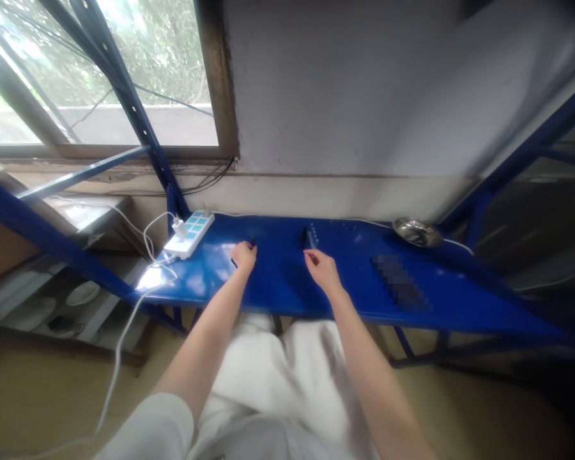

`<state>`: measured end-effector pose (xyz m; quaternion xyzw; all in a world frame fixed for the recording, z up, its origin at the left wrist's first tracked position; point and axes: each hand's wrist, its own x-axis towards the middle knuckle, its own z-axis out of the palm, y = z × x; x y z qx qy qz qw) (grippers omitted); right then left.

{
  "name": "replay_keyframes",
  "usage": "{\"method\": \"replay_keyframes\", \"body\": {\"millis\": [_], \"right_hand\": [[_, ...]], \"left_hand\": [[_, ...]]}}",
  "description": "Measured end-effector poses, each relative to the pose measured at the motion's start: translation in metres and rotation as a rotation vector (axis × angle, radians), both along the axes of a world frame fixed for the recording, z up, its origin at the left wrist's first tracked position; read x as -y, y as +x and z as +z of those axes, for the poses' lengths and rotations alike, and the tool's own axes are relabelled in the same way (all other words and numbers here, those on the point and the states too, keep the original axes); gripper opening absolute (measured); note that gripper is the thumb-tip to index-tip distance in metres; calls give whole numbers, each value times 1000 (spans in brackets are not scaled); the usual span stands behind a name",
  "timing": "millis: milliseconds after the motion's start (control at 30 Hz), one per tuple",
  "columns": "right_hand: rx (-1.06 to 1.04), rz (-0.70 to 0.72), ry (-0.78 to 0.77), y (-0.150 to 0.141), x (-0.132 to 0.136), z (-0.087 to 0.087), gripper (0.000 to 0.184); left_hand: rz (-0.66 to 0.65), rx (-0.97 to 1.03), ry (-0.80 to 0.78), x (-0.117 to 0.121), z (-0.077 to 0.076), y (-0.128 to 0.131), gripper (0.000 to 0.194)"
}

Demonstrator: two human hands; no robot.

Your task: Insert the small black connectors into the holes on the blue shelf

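Observation:
Over the left part of the blue shelf top [278, 281], my left hand [244, 257] is closed round a small dark object [253, 241]. Bits of it show at the fingers, too small to name its kind. My right hand [322, 268] is in the middle, thumb and fingertips pinched together; whatever lies between them is too small to make out. Just beyond its fingertips is a small clear, bluish piece with a row of knobs [312, 235]. Beside that piece, on its left, stands a small black object [304, 237].
A white power strip [191, 233] with a plugged-in adapter lies at the left end, its cable hanging off. A shiny metal bowl [416, 231] is at the back right. A pixelated dark patch [400, 281] lies before it. Blue frame posts [134, 108] rise at the sides.

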<state>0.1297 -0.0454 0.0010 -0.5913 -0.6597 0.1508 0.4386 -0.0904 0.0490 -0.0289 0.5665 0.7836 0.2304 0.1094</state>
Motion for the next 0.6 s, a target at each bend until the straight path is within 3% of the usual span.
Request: {"method": "replay_keyframes", "body": {"millis": [200,400,500,600], "right_hand": [[35,-222,-90,30,-8,-5,24],[42,-257,-195,46,-23,-31,23],[83,-272,-202,45,-34,-45,22],[165,-315,-172,42,-44,-54,21]], "left_hand": [[-28,26,147,14,0,-3,22],[-438,-19,381,42,3,25,19],[-636,-64,384,53,6,48,22],[-767,-147,347,60,7,70,36]]}}
